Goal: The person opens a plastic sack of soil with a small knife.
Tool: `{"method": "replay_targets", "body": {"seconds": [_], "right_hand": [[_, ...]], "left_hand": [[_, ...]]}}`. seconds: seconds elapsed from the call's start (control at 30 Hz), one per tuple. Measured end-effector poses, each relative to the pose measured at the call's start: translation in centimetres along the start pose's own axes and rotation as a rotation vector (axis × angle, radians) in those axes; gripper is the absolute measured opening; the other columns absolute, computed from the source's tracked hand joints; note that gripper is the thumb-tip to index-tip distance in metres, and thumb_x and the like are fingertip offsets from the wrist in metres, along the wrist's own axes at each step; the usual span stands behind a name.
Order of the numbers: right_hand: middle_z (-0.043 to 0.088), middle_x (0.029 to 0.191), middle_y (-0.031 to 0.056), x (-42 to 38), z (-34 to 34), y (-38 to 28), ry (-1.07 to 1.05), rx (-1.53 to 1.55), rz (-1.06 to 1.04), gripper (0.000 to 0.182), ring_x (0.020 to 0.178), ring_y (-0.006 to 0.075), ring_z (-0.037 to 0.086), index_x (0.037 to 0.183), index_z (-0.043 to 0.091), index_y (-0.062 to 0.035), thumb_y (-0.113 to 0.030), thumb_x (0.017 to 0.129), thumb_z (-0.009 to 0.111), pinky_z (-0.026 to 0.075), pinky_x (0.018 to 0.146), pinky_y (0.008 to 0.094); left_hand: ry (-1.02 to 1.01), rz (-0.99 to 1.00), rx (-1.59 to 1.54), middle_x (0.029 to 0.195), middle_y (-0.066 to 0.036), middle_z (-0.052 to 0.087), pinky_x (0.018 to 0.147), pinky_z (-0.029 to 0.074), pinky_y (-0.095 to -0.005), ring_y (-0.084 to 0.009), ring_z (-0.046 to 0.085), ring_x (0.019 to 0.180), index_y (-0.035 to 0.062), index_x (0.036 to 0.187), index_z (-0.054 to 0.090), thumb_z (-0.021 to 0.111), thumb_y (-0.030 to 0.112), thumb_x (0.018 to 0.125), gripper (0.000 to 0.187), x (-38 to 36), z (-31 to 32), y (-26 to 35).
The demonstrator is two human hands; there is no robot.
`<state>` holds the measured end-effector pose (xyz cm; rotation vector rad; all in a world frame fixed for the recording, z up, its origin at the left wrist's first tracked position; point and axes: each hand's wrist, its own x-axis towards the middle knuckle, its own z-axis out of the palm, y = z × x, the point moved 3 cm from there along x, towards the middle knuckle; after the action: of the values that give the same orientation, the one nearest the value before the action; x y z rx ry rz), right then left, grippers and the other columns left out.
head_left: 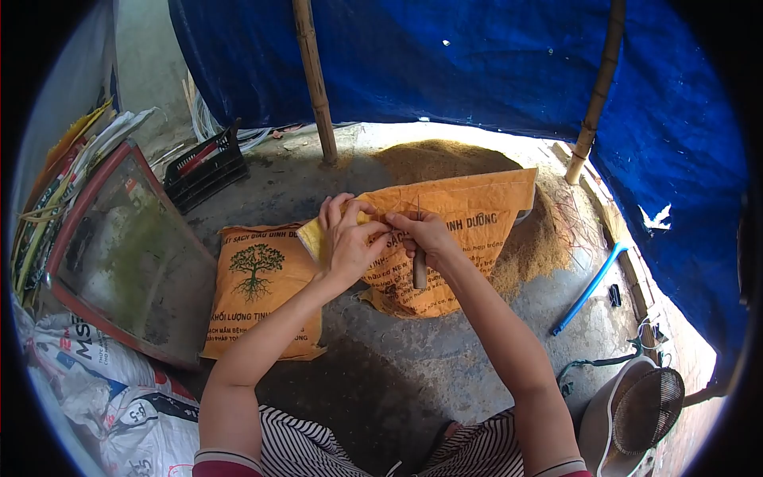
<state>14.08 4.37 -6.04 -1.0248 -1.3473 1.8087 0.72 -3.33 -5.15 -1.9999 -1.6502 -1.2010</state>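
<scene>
My left hand (346, 237) pinches the folded top edge of an orange printed sack (469, 208) that I hold up in front of me. My right hand (425, 234) grips a tool with a dark handle (419, 272) and a thin metal needle that points up at the sack's edge. The two hands almost touch at the fold. A second orange sack (258, 286), filled and printed with a tree, lies on the ground just left of my left forearm.
A heap of brown husk (445, 159) lies behind the sack, under a blue tarp (477, 56) on two bamboo poles (314, 79). A framed mesh screen (127, 254) and white sacks (95, 381) are at left, a black crate (205, 168) behind. A blue pipe (590, 288) and a basket (645, 409) sit at right.
</scene>
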Motion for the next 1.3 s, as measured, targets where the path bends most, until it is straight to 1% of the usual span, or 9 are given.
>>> {"method": "replay_targets", "body": {"seconds": [0.17, 0.23, 0.3, 0.53, 0.67, 0.87, 0.93, 1.23, 1.3], "right_hand": [[0.059, 0.074, 0.0014, 0.0, -0.3, -0.1, -0.023, -0.052, -0.006, 0.016, 0.047, 0.0060, 0.040, 0.095, 0.066, -0.0008, -0.015, 0.089, 0.062, 0.035, 0.040, 0.0224], [0.058, 0.072, 0.0002, -0.4, -0.1, -0.3, -0.017, 0.093, 0.064, 0.017, 0.047, 0.0055, 0.037, 0.097, 0.067, -0.0012, -0.015, 0.089, 0.062, 0.033, 0.041, 0.0211], [0.057, 0.071, -0.0008, -0.5, 0.0, -0.3, -0.046, 0.136, 0.076, 0.017, 0.047, 0.0051, 0.036, 0.098, 0.067, -0.0017, -0.015, 0.088, 0.062, 0.032, 0.041, 0.0205], [0.048, 0.065, -0.0051, -0.7, 0.6, -0.5, -0.127, 0.225, 0.089, 0.019, 0.047, 0.0040, 0.033, 0.100, 0.068, -0.0045, -0.018, 0.087, 0.065, 0.027, 0.041, 0.0196], [0.053, 0.066, -0.0028, -0.5, 0.3, -0.3, -0.106, 0.227, 0.081, 0.018, 0.045, 0.0053, 0.036, 0.099, 0.068, -0.0047, -0.017, 0.087, 0.065, 0.031, 0.040, 0.0210], [0.037, 0.058, -0.0074, 0.2, 0.2, 0.9, -0.158, 0.313, 0.093, 0.020, 0.044, 0.0044, 0.032, 0.102, 0.067, -0.0050, -0.019, 0.088, 0.061, 0.026, 0.040, 0.0205], [0.033, 0.057, -0.0075, 0.2, 0.4, 1.1, -0.155, 0.311, 0.139, 0.021, 0.044, 0.0041, 0.026, 0.104, 0.066, -0.0059, -0.020, 0.089, 0.062, 0.021, 0.039, 0.0205], [0.034, 0.057, -0.0086, 0.0, 1.4, 1.3, -0.041, 0.270, 0.060, 0.019, 0.044, 0.0036, 0.027, 0.101, 0.067, -0.0057, -0.019, 0.089, 0.061, 0.023, 0.040, 0.0212], [0.035, 0.058, -0.0083, -0.2, 1.3, 1.4, -0.029, 0.219, 0.032, 0.018, 0.044, 0.0040, 0.028, 0.101, 0.067, -0.0051, -0.018, 0.090, 0.060, 0.024, 0.041, 0.0218]], "left_hand": [[0.030, 0.023, -0.039, 0.100, -0.004, 0.057, 0.101, 0.022, -0.0488, -0.0302, 0.038, 0.117, 0.0095, 0.073, 0.073, 0.075, 0.021, 0.071, 0.012, 0.4, 0.2, -0.4], [0.054, 0.029, -0.054, 0.099, -0.004, 0.057, 0.100, 0.024, -0.0476, -0.0300, 0.039, 0.116, 0.0079, 0.073, 0.073, 0.075, 0.022, 0.071, 0.014, 0.4, 0.5, -0.9], [0.047, -0.066, -0.066, 0.096, -0.005, 0.058, 0.097, 0.026, -0.0457, -0.0288, 0.040, 0.113, 0.0058, 0.075, 0.072, 0.075, 0.022, 0.072, 0.017, 0.6, 0.4, -1.0], [0.024, -0.177, -0.062, 0.096, -0.002, 0.059, 0.097, 0.026, -0.0442, -0.0277, 0.040, 0.112, 0.0057, 0.080, 0.072, 0.075, 0.021, 0.070, 0.019, 1.1, 0.6, -0.9], [0.005, -0.207, -0.112, 0.100, -0.001, 0.061, 0.098, 0.026, -0.0439, -0.0280, 0.040, 0.113, 0.0066, 0.079, 0.072, 0.073, 0.024, 0.071, 0.019, 1.2, 1.1, -1.9], [-0.072, -0.268, -0.115, 0.102, -0.001, 0.062, 0.100, 0.025, -0.0446, -0.0284, 0.039, 0.116, 0.0088, 0.078, 0.073, 0.074, 0.028, 0.070, 0.020, 1.2, 0.8, -2.2], [-0.096, -0.297, -0.143, 0.102, -0.001, 0.062, 0.101, 0.025, -0.0447, -0.0288, 0.039, 0.116, 0.0093, 0.078, 0.074, 0.074, 0.028, 0.070, 0.020, 1.3, 0.6, -2.5], [-0.158, -0.378, -0.161, 0.104, -0.001, 0.064, 0.102, 0.025, -0.0449, -0.0282, 0.038, 0.119, 0.0096, 0.073, 0.073, 0.073, 0.029, 0.070, 0.019, 1.3, 0.6, -3.1], [-0.185, -0.411, -0.223, 0.103, -0.003, 0.064, 0.101, 0.028, -0.0433, -0.0287, 0.043, 0.115, 0.0085, 0.073, 0.072, 0.069, 0.028, 0.073, 0.020, 1.8, 0.3, -3.4]]}}
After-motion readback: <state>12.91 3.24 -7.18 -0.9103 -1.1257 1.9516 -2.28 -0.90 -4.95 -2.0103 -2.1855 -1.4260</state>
